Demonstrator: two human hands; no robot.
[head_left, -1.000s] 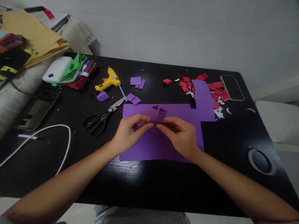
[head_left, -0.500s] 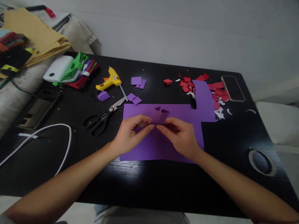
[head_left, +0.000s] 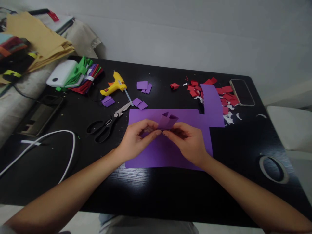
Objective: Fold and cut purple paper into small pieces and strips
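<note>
Over the last second the folded purple paper (head_left: 167,122) has swung a little to the right between my hands, and the two loops along its top have turned so that both openings now face up towards me. My thumbs and fingers have scarcely shifted, so I judge this a small adjustment of the fold within an unbroken grip.

My left hand (head_left: 135,139) pinches the paper at its lower left, and my right hand (head_left: 191,143) pinches it at the lower right, the thumb tips close together along the bottom edge. The piece is over the large purple sheet (head_left: 165,152) on the table (head_left: 151,195); I can't tell whether it touches it.

The paper stands up from my fingertips, leaning slightly right. Its sides are folded inwards into two flattened tubes, side by side, dark inside, with a narrow gap between them. The lower edge is partly hidden by my thumbs.
</note>
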